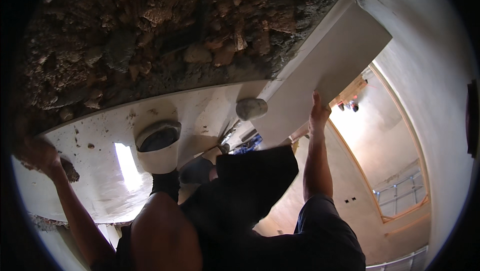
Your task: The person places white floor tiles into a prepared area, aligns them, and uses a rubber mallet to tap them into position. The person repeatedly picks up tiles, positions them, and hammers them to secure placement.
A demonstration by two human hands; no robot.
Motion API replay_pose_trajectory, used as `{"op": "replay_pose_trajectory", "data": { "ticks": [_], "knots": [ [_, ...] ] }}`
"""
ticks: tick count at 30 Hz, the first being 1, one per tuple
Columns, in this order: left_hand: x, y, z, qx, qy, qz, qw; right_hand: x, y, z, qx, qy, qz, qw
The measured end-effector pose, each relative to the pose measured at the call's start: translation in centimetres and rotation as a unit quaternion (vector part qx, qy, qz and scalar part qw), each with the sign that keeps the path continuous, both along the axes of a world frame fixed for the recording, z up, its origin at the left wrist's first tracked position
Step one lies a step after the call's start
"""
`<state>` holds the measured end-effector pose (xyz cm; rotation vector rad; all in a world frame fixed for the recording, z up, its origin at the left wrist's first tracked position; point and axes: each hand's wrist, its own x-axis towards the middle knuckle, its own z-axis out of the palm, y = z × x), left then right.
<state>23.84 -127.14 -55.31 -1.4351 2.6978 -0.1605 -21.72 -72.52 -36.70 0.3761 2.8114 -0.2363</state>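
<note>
My right hand [318, 113] grips the edge of a long, flat grey tile [327, 66], its thumb on the face and the other fingers hidden behind. The tile slants up to the far right, beside the wall. At the far left, my left hand [37, 153] is by the edge of the pale, glossy floor slab [105, 171], where it meets the rubble. Shadow hides its fingers. A dark clod [70, 169] lies beside that wrist. Near the grey tile's lower end is a rounded pale object [251, 109], perhaps a mallet head.
Broken rubble and earth [150, 31] fill the far side. My pale shoe [159, 146] rests on the slab. Blue and metallic items [247, 143] lie beyond my knees. A white wall [425, 46] rises at right, near a wood-framed opening [400, 171].
</note>
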Motion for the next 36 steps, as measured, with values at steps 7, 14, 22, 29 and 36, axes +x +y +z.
{"op": "replay_pose_trajectory", "data": {
  "ticks": [7, 14, 22, 29, 36],
  "knots": [
    [-0.1, -0.3, -1.1, -0.109, -0.09, -0.049, 0.989, 0.3, 1.1, -0.3, -0.097, 0.002, 0.011, 0.995],
    [-3.3, 0.0, 0.2, -0.101, -0.283, -0.018, 0.954, 2.1, 1.7, 1.4, -0.069, -0.021, 0.068, 0.995],
    [-12.3, 4.8, 6.5, -0.027, -0.239, -0.039, 0.97, 18.3, 11.0, 13.4, -0.044, 0.014, 0.017, 0.999],
    [-26.9, 9.3, 13.5, 0.034, -0.141, -0.269, 0.952, 40.5, 21.7, 13.1, 0.018, 0.077, -0.21, 0.974],
    [-41.9, 16.2, 23.1, 0.004, -0.043, -0.515, 0.856, 51.6, 30.2, 8.0, 0.066, 0.16, -0.286, 0.942]
  ]
}}
